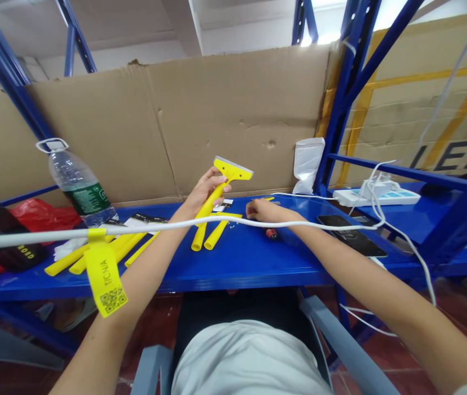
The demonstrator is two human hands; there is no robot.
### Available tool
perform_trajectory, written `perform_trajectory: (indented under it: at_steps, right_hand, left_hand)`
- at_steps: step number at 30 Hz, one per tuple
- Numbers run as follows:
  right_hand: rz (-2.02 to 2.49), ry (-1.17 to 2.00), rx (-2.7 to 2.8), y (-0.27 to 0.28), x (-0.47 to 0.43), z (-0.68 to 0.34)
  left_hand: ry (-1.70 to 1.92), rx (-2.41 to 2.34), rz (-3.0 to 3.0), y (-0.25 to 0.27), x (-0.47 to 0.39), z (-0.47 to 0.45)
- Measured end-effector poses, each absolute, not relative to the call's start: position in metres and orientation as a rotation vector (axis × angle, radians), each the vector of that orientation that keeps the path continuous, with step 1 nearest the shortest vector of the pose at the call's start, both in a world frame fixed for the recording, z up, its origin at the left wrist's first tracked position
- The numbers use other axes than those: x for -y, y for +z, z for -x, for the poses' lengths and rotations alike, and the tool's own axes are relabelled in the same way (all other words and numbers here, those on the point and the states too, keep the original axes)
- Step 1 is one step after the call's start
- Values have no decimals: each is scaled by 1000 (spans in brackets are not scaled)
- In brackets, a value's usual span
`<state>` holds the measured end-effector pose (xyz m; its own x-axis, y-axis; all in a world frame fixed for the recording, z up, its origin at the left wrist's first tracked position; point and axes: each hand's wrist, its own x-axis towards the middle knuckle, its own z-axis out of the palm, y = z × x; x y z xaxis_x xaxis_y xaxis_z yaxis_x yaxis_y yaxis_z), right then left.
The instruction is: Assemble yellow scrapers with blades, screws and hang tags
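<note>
My left hand (209, 189) is closed around the handle of a yellow scraper (233, 171), raised above the table with its wide blade head up. My right hand (257, 209) rests low at the table, fingers curled together; what they hold, if anything, is hidden. Between the hands lie another yellow tube-shaped handle (217, 233) and some tiny metal bits (232, 224), too small to name surely. A red round-ended object (272, 233) shows beside my right forearm, partly hidden by the cable. More yellow handles (112, 253) lie to the left.
A white cable (237, 218) with a yellow tag (104, 280) crosses the view. On the blue table (237, 269) stand a water bottle (83, 189) and a black flask (7, 236) at left. A phone (352, 236) and power strip (398, 196) are at right. Cardboard (237, 120) walls the back.
</note>
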<state>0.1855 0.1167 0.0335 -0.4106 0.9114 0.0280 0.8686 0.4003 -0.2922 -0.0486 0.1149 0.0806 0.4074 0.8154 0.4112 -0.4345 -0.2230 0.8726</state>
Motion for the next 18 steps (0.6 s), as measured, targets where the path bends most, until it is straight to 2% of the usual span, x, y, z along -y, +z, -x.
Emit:
perform_trajectory:
  at_steps: [18]
  right_hand:
    - [1728, 336, 2507, 30, -130, -188]
  left_hand:
    - [1167, -452, -1324, 69, -124, 42]
